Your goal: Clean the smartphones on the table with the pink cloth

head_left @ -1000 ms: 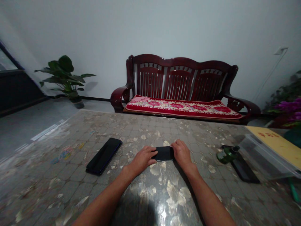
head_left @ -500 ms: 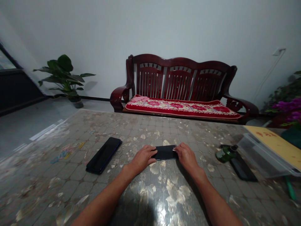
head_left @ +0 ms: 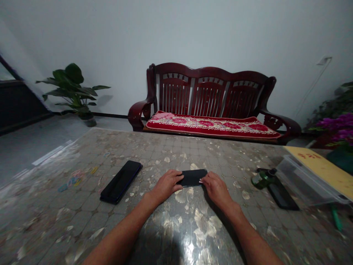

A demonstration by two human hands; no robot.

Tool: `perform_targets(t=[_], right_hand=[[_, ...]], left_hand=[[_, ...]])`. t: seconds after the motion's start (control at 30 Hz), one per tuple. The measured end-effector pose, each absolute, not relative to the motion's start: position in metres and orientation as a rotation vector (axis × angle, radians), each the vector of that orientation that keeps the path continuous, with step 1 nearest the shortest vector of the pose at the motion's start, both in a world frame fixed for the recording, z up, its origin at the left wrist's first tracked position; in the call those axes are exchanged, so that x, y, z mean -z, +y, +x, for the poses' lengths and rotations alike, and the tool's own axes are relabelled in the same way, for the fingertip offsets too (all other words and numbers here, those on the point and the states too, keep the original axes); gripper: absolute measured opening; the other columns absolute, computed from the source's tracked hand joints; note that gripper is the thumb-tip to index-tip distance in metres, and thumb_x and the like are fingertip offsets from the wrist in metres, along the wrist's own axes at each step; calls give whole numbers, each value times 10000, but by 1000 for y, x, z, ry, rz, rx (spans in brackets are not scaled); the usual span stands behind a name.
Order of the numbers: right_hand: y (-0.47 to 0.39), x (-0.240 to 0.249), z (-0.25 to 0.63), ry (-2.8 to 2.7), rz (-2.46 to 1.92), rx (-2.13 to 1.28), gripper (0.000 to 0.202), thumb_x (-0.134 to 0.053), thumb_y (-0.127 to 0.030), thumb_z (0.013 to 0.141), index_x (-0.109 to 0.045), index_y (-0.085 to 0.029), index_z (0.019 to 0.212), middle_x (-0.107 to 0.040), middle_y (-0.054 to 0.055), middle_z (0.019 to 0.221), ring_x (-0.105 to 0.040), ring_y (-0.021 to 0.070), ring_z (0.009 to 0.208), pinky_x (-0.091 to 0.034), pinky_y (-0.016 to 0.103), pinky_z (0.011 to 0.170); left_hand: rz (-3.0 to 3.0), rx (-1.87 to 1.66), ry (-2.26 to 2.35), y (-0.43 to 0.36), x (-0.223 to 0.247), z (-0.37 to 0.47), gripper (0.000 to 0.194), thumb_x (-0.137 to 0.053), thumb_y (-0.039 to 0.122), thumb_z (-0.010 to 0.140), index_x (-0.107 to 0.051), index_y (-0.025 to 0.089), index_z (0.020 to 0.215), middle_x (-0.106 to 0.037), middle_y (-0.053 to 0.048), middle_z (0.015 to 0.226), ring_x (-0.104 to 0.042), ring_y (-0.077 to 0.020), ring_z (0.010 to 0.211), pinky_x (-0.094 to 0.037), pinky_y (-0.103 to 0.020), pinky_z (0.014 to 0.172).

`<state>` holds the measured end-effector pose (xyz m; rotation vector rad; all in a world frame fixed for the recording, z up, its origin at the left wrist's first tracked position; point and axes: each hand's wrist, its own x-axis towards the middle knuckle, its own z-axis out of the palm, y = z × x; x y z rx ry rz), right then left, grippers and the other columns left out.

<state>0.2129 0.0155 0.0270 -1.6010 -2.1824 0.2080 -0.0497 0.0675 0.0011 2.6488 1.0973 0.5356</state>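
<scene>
A dark smartphone (head_left: 191, 178) lies flat on the table with its long side running left to right in front of me. My left hand (head_left: 168, 184) holds its left end, fingers over the far side and thumb at the near edge. At the other end, my right hand (head_left: 214, 186) has its fingers pinched together over the near right part of the phone. A small pale spot shows at those fingertips; whether it is a fingernail or a small object I cannot make out.
Left of my hands lies a larger dark phone (head_left: 121, 182), with colourful rubber bands (head_left: 75, 179) beyond it. To the right are a green bottle (head_left: 263, 179), another black phone (head_left: 282, 193), a clear plastic box (head_left: 306, 184) under a yellow board (head_left: 324, 169), and a green-handled tool (head_left: 336, 218).
My right fingertips have slid left and nearer along the phone's right end, baring its far right corner. My left hand keeps its place. The view has shifted slightly.
</scene>
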Motion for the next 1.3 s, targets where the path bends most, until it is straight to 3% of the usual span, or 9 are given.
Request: perform_targets(t=[0.63, 1.3], right_hand=[[10, -34, 162, -2334, -1567, -77, 226, -528, -150, 970, -744, -218, 969, -653, 71, 940, -586, 218, 908, -440, 297, 786], [20, -36, 172, -2242, -1706, -35, 252, -518, -131, 971, -752, -214, 934, -652, 78, 941, -572, 221, 919, -421, 302, 798]], left_hand=[[2525, -639, 1086, 68, 2, -52, 465, -774, 321, 842, -659, 227, 1283, -687, -100, 1284, -617, -270, 1196, -488, -432, 1042], [2519, -637, 1109, 68, 4, -52, 470, -809, 277, 805, -676, 183, 1246, -692, -119, 1273, -621, -278, 1193, -488, -431, 1040]])
